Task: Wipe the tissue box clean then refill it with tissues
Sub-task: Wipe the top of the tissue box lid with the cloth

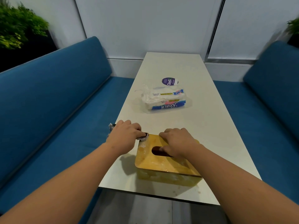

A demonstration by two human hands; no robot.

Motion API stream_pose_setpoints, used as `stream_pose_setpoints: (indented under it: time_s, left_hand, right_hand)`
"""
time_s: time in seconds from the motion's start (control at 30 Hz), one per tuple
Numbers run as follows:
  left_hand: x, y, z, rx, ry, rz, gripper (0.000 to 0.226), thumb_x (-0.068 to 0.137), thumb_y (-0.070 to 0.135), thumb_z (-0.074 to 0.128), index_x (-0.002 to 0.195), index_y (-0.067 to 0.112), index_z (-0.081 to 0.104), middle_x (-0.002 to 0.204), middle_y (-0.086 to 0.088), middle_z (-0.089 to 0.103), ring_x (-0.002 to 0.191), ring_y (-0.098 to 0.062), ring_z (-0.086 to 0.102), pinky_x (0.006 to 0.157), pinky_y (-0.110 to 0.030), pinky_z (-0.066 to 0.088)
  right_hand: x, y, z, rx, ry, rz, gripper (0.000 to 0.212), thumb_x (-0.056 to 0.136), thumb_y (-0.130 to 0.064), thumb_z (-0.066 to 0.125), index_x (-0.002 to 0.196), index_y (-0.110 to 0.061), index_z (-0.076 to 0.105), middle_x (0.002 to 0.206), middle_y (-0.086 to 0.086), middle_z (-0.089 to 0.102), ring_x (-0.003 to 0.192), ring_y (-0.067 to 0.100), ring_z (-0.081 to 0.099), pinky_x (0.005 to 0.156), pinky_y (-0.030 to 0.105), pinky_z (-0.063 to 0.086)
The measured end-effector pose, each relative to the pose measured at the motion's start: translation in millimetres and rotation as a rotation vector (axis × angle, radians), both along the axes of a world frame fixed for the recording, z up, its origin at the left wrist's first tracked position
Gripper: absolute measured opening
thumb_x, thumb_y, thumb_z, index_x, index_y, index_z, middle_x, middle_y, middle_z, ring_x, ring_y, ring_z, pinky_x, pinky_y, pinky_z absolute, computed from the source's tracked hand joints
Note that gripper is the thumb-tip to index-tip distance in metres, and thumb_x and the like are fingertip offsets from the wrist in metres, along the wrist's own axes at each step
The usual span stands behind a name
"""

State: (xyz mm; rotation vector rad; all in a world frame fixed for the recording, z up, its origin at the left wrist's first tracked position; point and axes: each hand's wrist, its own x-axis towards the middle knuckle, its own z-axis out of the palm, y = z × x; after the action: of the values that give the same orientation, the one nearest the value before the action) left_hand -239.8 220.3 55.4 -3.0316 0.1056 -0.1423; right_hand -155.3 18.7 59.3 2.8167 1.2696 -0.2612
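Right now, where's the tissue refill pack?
In the head view the tissue pack lies mid-table, beyond both hands and the yellow tissue box, just in front of the round purple sticker.

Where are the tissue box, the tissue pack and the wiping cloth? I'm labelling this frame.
tissue box (161, 165): head view, on its yellow lid near the slot.
tissue pack (165, 101): head view, on the printed wrapper's front.
wiping cloth (143, 138): head view, on the crumpled bit under the left hand (124, 135).
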Motion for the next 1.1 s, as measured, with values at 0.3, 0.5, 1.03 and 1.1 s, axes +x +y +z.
stream_pose_setpoints:
  time_s: [0.3, 0.5, 1.03, 1.1]
  left_hand:
    - [-15.4, -2.0, -4.3, 0.009, -0.065, -0.044, 0.054, 0.092, 0.007, 0.047, 0.129, 0.044, 0.056, 0.118, 0.013, 0.057, 0.090, -0.017, 0.044, 0.076, -0.033, 0.030]
    - [-19.7, 2.6, -14.5, -0.014, -0.119, -0.014, 0.052, 0.081, 0.003, 0.060, 0.117, 0.041, 0.066, 0.102, 0.013, 0.064, 0.077, -0.016, 0.046, 0.067, -0.031, 0.027]
    - [-19.0, 0.2, -3.3, -0.032, -0.057, 0.068, 0.052, 0.096, 0.009, 0.042, 0.133, 0.044, 0.051, 0.122, 0.015, 0.055, 0.092, -0.015, 0.042, 0.074, -0.031, 0.023]
    - [-16.8, -5.2, -3.6, -0.036, -0.049, 0.030, 0.051, 0.096, 0.010, 0.043, 0.134, 0.043, 0.050, 0.123, 0.014, 0.055, 0.094, -0.015, 0.043, 0.077, -0.031, 0.028]
  right_hand:
    - [-2.9, -8.3, -9.5, 0.173, 0.078, -0.027, 0.055, 0.089, -0.055, 0.052, 0.137, -0.029, 0.043, 0.130, -0.007, 0.052, 0.113, 0.017, 0.044, 0.096, 0.036, 0.039]
    - [-5.5, -12.2, -11.9, 0.201, 0.061, -0.013, 0.058, 0.091, -0.058, 0.045, 0.141, -0.029, 0.039, 0.136, -0.007, 0.049, 0.119, 0.017, 0.041, 0.100, 0.034, 0.035]
    - [-18.3, -16.2, 4.2, -0.117, 0.155, 0.008, 0.147, 0.038, -0.094, 0.057, 0.152, -0.018, 0.002, 0.157, 0.004, 0.017, 0.142, 0.027, 0.018, 0.116, 0.051, 0.014]
    - [-18.4, -12.6, 7.4, -0.133, 0.135, 0.024, 0.142, 0.039, -0.093, 0.058, 0.151, -0.019, 0.011, 0.152, 0.005, 0.026, 0.136, 0.027, 0.027, 0.114, 0.051, 0.018]
